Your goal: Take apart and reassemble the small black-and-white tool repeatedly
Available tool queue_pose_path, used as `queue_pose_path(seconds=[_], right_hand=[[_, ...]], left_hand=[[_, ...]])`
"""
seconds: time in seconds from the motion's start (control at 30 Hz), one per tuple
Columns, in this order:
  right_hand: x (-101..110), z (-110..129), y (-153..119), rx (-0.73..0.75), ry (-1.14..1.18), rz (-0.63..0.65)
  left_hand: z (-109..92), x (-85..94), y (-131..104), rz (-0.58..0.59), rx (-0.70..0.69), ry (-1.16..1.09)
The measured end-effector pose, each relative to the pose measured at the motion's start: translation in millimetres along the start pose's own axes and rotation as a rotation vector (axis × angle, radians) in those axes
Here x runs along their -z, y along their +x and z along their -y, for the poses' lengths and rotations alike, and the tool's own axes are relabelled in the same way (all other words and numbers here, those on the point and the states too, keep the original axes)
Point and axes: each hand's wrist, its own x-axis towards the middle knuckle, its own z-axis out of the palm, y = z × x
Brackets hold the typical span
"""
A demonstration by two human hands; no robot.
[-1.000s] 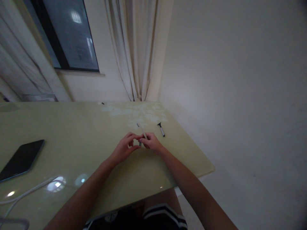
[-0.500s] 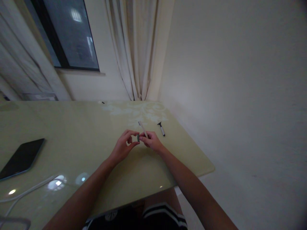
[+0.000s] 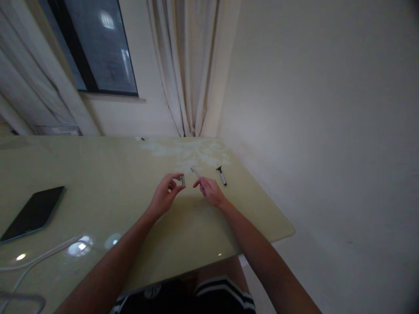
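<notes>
My left hand [image 3: 165,192] pinches a small razor cartridge [image 3: 182,180] by its two ends, between thumb and fingers. It is a narrow upright piece with a greenish strip. In my right hand [image 3: 211,191] is a slim whitish toothbrush [image 3: 195,172], its head pointing up and away to the left. A gap separates the toothbrush from the cartridge. Just right of my right hand, a razor [image 3: 222,175] with a dark head and a grey and black handle lies on the table.
The glossy pale table [image 3: 108,174] meets a wall on the right. A dark tablet [image 3: 32,213] lies at the left, with a white cable [image 3: 39,257] nearer me. A small black object [image 3: 142,139] sits by the far edge, below the window and curtains.
My hands have moved apart: the left, with the cartridge, has shifted left and slightly up. The right has tilted the toothbrush away from the cartridge. The view has shifted slightly.
</notes>
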Motion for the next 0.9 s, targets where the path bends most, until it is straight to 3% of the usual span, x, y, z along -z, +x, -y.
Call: queue_pose_path(seconds=[0.13,0.2,0.5,0.9], right_hand=[[9,2,-4,0.122,-0.501,0.175],[9,3,-4,0.105,-0.624,0.188],[-2,3,-2,0.088,-0.662,0.13],[-10,-7,-3,0.076,-0.763,0.067]], left_hand=[[6,4.5,3,-0.027,0.05,-0.02],[7,5.4,3,-0.017,0.032,-0.019],[8,2.3,1,0.032,-0.013,0.0],[11,1.2,1,0.012,-0.038,-0.01]])
